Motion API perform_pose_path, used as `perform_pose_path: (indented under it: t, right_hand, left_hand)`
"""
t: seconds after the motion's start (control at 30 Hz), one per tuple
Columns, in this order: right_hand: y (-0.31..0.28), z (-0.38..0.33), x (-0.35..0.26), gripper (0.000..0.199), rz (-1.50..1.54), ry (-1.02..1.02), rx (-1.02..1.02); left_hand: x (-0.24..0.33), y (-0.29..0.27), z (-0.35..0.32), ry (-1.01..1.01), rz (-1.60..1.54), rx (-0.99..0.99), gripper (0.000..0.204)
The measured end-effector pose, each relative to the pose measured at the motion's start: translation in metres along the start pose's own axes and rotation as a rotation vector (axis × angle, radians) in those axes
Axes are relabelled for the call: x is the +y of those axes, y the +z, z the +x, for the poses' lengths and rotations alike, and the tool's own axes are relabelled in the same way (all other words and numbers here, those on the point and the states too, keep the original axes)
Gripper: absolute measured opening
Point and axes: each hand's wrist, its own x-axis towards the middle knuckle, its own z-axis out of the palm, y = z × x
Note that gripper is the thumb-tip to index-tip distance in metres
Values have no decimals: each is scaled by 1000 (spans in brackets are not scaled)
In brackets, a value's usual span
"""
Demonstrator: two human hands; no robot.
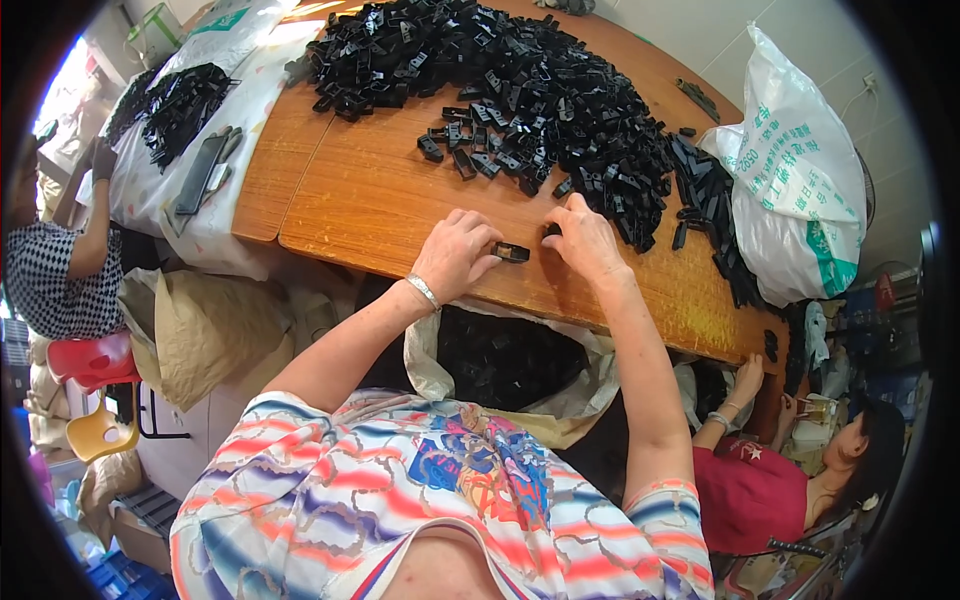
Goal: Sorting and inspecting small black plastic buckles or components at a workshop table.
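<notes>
Close to the table's near edge, my left hand (458, 254) pinches a small black plastic part (513, 252) between thumb and fingers. The part is oblong, with a lighter patch inside it. A little to the right, my right hand (586, 238) has its fingers curled in over the wooden tabletop. A dark piece (552, 230) shows at its thumb and fingertips, mostly covered by them. Beyond both hands spreads a big heap of similar black plastic parts (480, 70), with a few loose ones at its near side.
Below the table edge, in front of me, hangs an open sack (428, 365) containing black parts. A white plastic bag (795, 185) stands at the right beside long black strips (715, 205). Co-workers sit at right (755, 490) and left (65, 270). A brown paper sack (215, 325) stands left.
</notes>
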Motion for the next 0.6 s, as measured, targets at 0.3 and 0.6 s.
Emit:
perform_pose_path:
  t: [0.3, 0.6]
  right_hand:
    - [9, 10, 15, 19, 18, -76, 79]
    - [21, -12, 9, 21, 169, 28, 191]
  left_hand:
    - [3, 3, 2, 12, 5, -5, 28]
    - [2, 1, 0, 0, 32, 49, 28]
